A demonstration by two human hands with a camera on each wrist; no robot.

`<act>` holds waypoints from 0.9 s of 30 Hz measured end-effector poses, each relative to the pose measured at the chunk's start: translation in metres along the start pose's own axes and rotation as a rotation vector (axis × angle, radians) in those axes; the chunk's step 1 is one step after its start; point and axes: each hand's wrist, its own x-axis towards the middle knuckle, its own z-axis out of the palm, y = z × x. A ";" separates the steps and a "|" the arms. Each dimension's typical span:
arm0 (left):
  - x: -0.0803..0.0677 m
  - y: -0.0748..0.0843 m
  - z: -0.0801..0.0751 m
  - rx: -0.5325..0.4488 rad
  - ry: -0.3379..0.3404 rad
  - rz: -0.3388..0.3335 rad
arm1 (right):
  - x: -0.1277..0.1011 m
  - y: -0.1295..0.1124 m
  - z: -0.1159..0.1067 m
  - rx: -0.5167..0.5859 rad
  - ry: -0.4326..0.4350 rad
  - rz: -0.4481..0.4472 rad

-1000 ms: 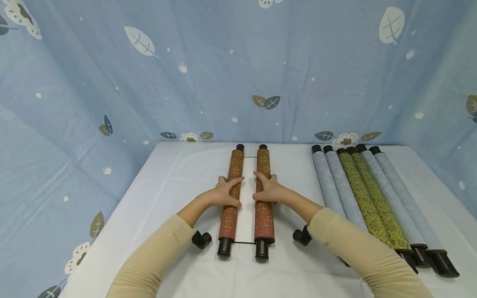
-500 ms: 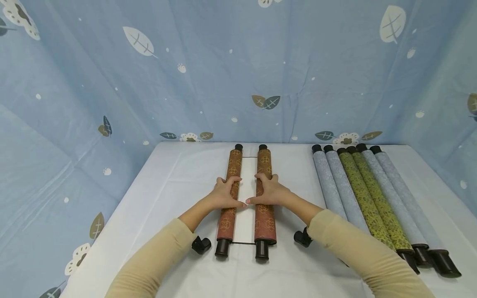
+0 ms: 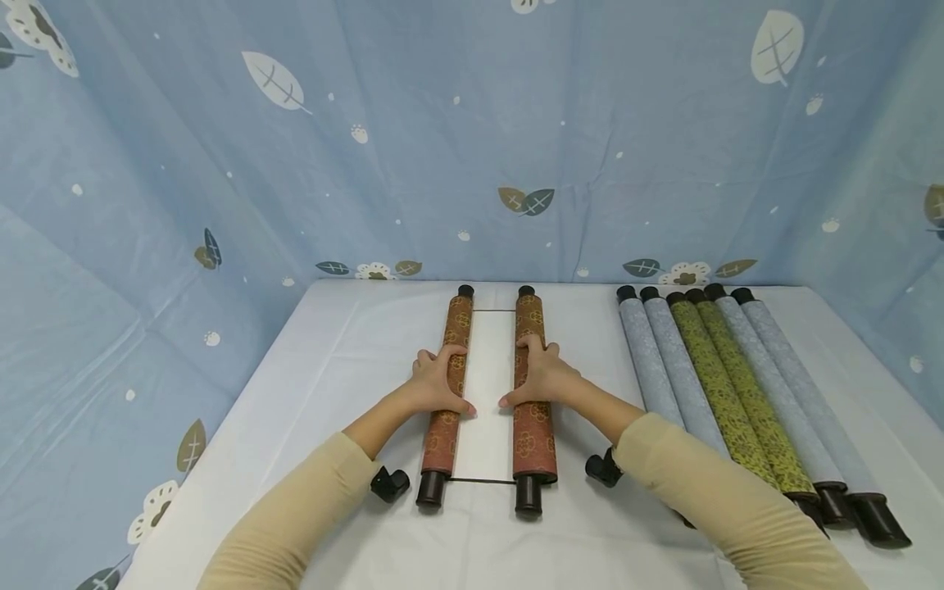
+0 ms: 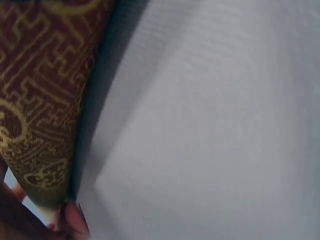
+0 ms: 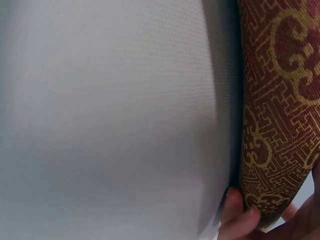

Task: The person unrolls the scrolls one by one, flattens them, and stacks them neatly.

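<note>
While a white-covered surface [image 3: 310,393] carries a partly opened red-brown scroll [image 3: 483,385], its two rolls run lengthwise away from the person, a white strip showing between them. The left hand [image 3: 435,383] curls its fingers [image 3: 431,357] over the left roll [image 3: 442,385]. The right hand [image 3: 542,378] likewise grips the right roll [image 3: 533,385], each thumb on the inner side.

Open white strip [image 3: 485,385] between red rolls [image 3: 445,393]; six scrolls [image 3: 730,393] crowding the right.
</note>
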 end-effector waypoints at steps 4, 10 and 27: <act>-0.002 -0.002 -0.004 -0.054 -0.017 0.005 | 0.001 0.001 -0.001 0.051 -0.016 -0.019; -0.002 -0.005 -0.011 -0.064 -0.097 0.008 | 0.000 0.003 -0.007 0.027 -0.097 -0.017; -0.008 -0.019 -0.013 0.004 -0.032 -0.015 | -0.008 0.011 -0.008 -0.114 -0.035 -0.031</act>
